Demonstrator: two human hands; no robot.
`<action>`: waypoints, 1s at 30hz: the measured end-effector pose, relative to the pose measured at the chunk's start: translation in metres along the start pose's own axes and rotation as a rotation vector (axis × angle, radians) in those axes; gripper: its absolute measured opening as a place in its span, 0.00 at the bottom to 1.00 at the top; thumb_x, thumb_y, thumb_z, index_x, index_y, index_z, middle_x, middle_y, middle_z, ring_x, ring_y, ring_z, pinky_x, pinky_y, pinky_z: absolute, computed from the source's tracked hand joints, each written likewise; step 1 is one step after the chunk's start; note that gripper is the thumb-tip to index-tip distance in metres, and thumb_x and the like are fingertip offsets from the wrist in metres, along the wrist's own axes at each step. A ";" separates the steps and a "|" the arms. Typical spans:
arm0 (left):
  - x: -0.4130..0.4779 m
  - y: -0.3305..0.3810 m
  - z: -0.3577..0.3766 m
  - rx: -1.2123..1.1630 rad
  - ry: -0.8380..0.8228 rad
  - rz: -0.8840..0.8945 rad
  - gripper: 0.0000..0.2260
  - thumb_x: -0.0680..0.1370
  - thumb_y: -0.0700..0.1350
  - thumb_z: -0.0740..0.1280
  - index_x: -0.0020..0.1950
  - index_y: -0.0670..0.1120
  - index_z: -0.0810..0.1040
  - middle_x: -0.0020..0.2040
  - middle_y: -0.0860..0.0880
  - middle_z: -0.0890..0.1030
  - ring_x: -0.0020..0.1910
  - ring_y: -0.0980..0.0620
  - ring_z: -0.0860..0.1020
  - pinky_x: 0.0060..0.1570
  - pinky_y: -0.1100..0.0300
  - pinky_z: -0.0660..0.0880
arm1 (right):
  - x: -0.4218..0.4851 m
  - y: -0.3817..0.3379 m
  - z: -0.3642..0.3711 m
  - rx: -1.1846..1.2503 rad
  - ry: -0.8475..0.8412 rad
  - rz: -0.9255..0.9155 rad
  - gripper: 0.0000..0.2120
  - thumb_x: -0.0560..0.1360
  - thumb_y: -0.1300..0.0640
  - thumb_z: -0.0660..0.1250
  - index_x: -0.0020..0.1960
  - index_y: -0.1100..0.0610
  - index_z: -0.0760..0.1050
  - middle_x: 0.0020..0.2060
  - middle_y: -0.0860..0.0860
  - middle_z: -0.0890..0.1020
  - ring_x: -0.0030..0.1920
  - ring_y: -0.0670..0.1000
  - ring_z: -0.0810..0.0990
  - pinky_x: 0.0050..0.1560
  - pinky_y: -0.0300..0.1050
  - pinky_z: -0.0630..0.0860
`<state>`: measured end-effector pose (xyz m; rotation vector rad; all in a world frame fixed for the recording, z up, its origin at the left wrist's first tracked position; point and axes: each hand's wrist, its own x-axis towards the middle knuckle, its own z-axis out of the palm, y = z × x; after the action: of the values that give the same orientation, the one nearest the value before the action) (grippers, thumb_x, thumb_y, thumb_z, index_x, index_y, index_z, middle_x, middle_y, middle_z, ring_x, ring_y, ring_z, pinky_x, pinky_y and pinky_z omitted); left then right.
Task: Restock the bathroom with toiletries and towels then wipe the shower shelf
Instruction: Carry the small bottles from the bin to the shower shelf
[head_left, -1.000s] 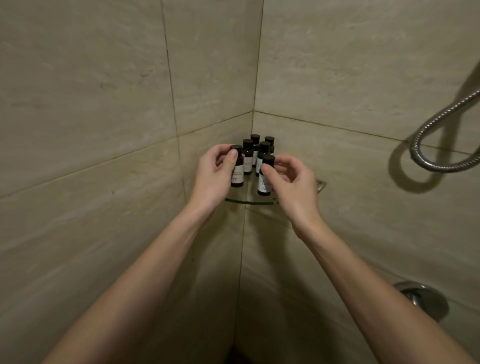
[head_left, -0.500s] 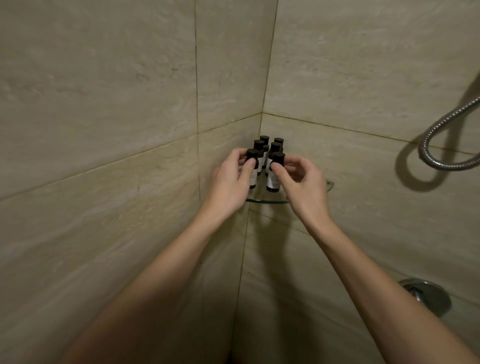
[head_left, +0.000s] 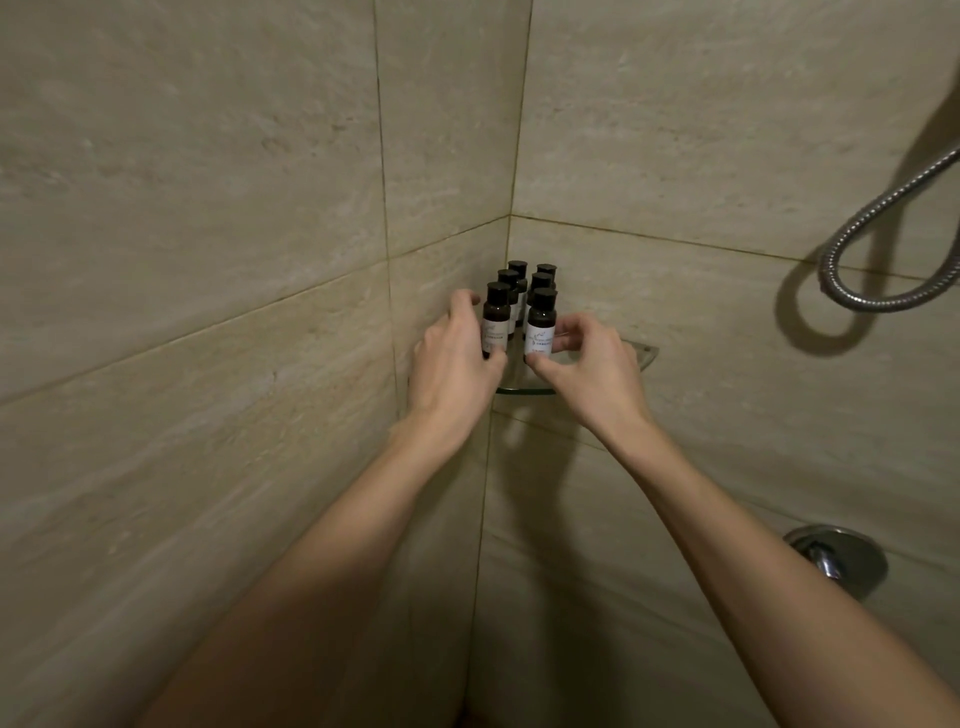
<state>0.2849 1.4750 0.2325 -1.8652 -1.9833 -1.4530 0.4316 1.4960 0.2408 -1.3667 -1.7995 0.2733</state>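
My left grip (head_left: 452, 358) pinches the front-left bottle (head_left: 494, 322) on the shelf (head_left: 641, 354), my right grip (head_left: 592, 369) pinches the front-right bottle (head_left: 540, 327); stocking looks nearly done, wiping not yet.

1. Six small dark-brown bottles (head_left: 540, 317) with black caps and white labels stand upright, close together, in two rows of three.
2. A clear glass corner shelf (head_left: 524, 389) with a curved front edge bears them.

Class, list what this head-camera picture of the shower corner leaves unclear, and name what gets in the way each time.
All in the head view.
Label print on the front left bottle and front right bottle: too small and dim.
Rear bottles: bodies hidden behind the front pair.
Glass shelf: left part covered by the left hand.
Shower hose: cut off by the right edge.
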 end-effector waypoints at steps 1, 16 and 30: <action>0.001 0.001 0.001 0.009 -0.002 -0.002 0.24 0.75 0.44 0.73 0.68 0.46 0.69 0.54 0.48 0.83 0.53 0.46 0.83 0.53 0.46 0.79 | 0.003 -0.002 0.001 -0.013 -0.010 0.011 0.16 0.73 0.49 0.75 0.58 0.52 0.78 0.46 0.43 0.82 0.51 0.46 0.81 0.47 0.45 0.75; 0.006 0.005 0.011 0.089 0.049 -0.038 0.22 0.75 0.44 0.72 0.65 0.45 0.68 0.53 0.45 0.83 0.52 0.42 0.83 0.51 0.44 0.79 | 0.010 -0.008 0.013 -0.063 0.030 0.047 0.14 0.73 0.48 0.74 0.57 0.51 0.80 0.47 0.44 0.85 0.51 0.47 0.82 0.50 0.50 0.80; 0.003 0.004 0.013 0.065 0.044 -0.037 0.24 0.76 0.44 0.72 0.69 0.43 0.67 0.58 0.43 0.82 0.56 0.42 0.82 0.52 0.45 0.80 | 0.006 -0.008 0.010 -0.042 0.011 0.029 0.14 0.73 0.48 0.73 0.57 0.51 0.80 0.47 0.44 0.85 0.52 0.48 0.83 0.52 0.51 0.80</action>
<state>0.2937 1.4846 0.2294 -1.7647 -2.0290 -1.4084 0.4186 1.5014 0.2418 -1.4217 -1.7864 0.2437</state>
